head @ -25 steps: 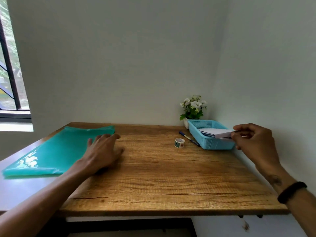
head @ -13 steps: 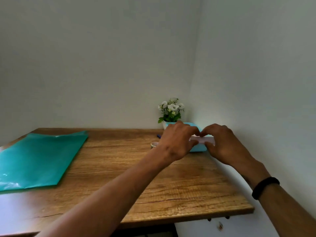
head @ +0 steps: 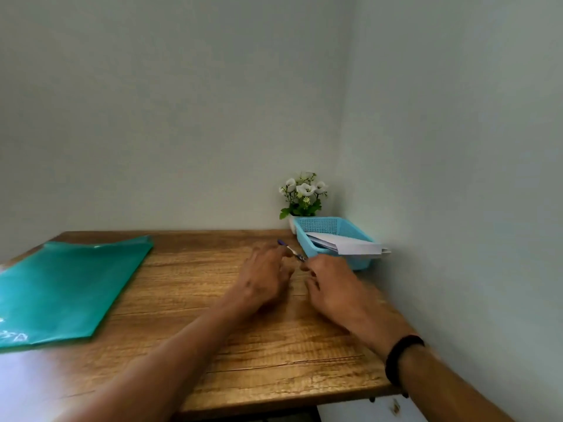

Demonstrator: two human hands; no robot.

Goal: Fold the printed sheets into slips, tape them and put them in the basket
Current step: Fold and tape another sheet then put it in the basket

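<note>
The blue basket (head: 332,226) stands at the table's far right corner against the wall. White folded slips (head: 350,245) lie in it, and one juts over the right rim. Just left of and in front of the basket, my left hand (head: 262,277) hovers low over the wood with its fingers curled down. It covers the spot beside the blue pen (head: 291,249), and the tape roll is hidden from view. My right hand (head: 330,287) is close beside it, in front of the basket, fingers loosely apart with nothing visible in them.
A green plastic folder (head: 67,287) lies flat on the left half of the wooden table (head: 274,354). A small pot of white flowers (head: 303,193) stands behind the basket. Walls close off the back and right sides.
The slip that both hands held over the basket now lies in it. Both hands have come back toward me and down to the table beside the pen.
</note>
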